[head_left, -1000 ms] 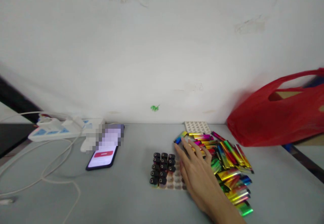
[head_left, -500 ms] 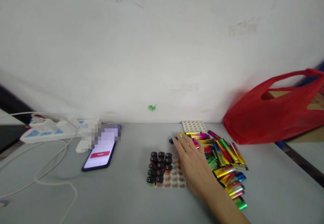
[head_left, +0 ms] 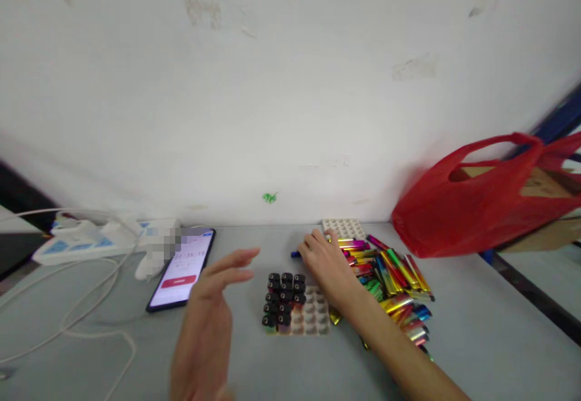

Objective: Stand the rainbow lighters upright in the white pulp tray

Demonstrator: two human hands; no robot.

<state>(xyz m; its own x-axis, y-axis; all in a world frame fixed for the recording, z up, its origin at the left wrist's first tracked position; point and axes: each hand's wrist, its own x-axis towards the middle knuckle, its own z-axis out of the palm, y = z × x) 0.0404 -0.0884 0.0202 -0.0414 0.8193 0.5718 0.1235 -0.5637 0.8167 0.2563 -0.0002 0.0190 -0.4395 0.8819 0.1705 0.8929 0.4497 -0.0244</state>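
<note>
My left hand is raised over the table left of the tray, blurred, its fingers apart and nothing in them. At the left edge of the shiny pile, my right hand has bent fingers over a dark blue item, whose end sticks out to the left; whether the fingers grip it is hidden. Between the hands lies a pale tray with round pockets. Several black-capped pieces stand in its left and upper part, while pockets at the right and lower side are bare.
A second pale tray lies by the wall. On the right sits a red bag with cardboard inside. A phone, a power strip and white cables are on the left.
My left hand has come into view from below. My right hand has shifted slightly left with its fingers more bent. The view has moved a little.
</note>
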